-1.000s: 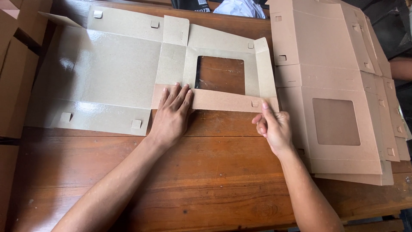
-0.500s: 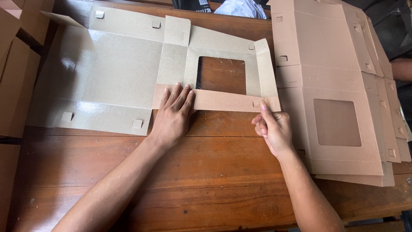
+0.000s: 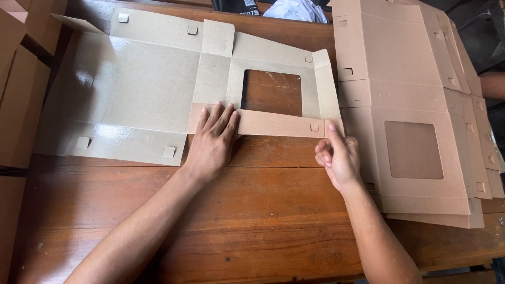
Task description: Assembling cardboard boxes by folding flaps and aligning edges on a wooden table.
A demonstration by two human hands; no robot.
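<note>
Now: 1 flat box blank [image 3: 142, 100]; left hand [image 3: 213, 142] fingers flat on flap, right hand [image 3: 336, 158] fingers pinch flap end.

right hand [image 3: 339, 160] | thumb now raised against folded flap [image 3: 273, 123] end

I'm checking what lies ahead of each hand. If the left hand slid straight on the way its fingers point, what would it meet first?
The left hand lies flat on the folded flap, fingers pointing away from the person. Going on, it would probably cross the flap's far edge onto the window panel beside the square cut-out.
</note>
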